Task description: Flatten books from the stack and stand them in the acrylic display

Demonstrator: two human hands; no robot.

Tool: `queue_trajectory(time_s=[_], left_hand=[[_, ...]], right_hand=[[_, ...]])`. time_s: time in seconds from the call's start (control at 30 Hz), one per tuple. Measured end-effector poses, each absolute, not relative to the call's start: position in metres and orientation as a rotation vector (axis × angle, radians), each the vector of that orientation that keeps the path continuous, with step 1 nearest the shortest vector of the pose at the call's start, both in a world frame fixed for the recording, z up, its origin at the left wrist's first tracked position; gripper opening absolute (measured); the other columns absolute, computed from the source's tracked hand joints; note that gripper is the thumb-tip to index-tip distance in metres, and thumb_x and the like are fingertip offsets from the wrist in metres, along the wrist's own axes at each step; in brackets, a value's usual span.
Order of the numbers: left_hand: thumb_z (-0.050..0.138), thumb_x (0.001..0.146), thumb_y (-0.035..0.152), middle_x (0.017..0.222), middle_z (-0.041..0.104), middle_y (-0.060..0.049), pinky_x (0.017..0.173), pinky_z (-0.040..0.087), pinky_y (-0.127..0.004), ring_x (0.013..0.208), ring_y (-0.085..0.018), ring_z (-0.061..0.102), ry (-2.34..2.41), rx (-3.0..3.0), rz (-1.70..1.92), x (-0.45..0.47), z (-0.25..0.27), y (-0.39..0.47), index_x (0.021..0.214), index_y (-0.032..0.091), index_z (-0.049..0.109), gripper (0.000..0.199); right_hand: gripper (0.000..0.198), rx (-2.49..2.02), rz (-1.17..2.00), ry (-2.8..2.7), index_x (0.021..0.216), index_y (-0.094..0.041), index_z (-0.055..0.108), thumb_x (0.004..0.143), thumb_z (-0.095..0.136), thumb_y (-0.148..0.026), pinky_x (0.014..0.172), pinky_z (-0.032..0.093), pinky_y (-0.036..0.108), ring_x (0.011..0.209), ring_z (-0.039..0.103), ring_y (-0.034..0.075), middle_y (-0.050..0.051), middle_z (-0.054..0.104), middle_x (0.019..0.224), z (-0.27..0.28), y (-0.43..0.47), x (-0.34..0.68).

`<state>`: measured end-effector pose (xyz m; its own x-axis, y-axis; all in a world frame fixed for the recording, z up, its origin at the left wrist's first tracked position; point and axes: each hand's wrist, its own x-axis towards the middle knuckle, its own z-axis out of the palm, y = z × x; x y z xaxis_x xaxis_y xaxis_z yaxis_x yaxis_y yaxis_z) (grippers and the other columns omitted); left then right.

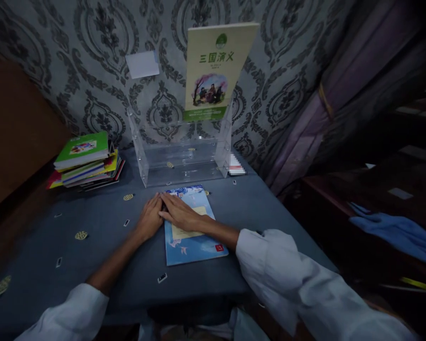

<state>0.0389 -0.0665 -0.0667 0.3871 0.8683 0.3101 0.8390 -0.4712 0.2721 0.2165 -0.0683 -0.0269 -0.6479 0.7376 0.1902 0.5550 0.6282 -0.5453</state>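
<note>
Patterned grey wallpaper (284, 61) backs a dark blue desk (39, 246), and centre stage on it, flat and near the middle, lies the blue book (195, 251)! Over its far half goes the right hand (179, 213), palm down, fingers stretched to the left; the left hand (150, 218) lies at the book's left edge, fingertips meeting the other's. Both hands are relaxed, nothing clasped; whether the left one bears on cover or cloth, can't tell. Looks like a steadying or smoothing step, and lifting the book would call for fingers worked under an edge. Just beyond stands the clear rack (184, 175), a cream book (216, 66) upright at its far right. Stacked books (87, 163) to the left, white card (144, 65) on the wall, purple curtain (305, 123) far right!
</note>
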Motion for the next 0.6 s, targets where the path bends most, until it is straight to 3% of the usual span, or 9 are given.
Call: queue_trajectory(time_s=[0.23,0.6], left_hand=[[0.039,0.1,0.029,0.142,0.059,-0.016,0.113,0.043,-0.053,0.141,-0.031,0.047,1.548,2.597,0.75,0.042,-0.065,-0.07,0.136,0.016,0.052,0.04],[0.035,0.103,0.037,0.15,0.052,-0.019,0.117,0.037,-0.053,0.143,-0.031,0.045,1.617,2.582,0.571,0.047,-0.054,-0.074,0.144,0.012,0.048,0.049]], right_hand=[[0.074,-1.047,0.543,-2.528,0.157,-0.007,0.028,0.102,0.041,-0.056,0.125,0.024,0.053,0.154,0.023,0.031,0.023,0.03,0.163,-0.035,-0.059,0.223],[0.066,-1.161,0.383,-2.434,0.156,-0.014,0.034,0.102,0.043,-0.051,0.124,0.026,0.056,0.153,0.028,0.031,0.021,0.036,0.161,-0.052,-0.056,0.276]])
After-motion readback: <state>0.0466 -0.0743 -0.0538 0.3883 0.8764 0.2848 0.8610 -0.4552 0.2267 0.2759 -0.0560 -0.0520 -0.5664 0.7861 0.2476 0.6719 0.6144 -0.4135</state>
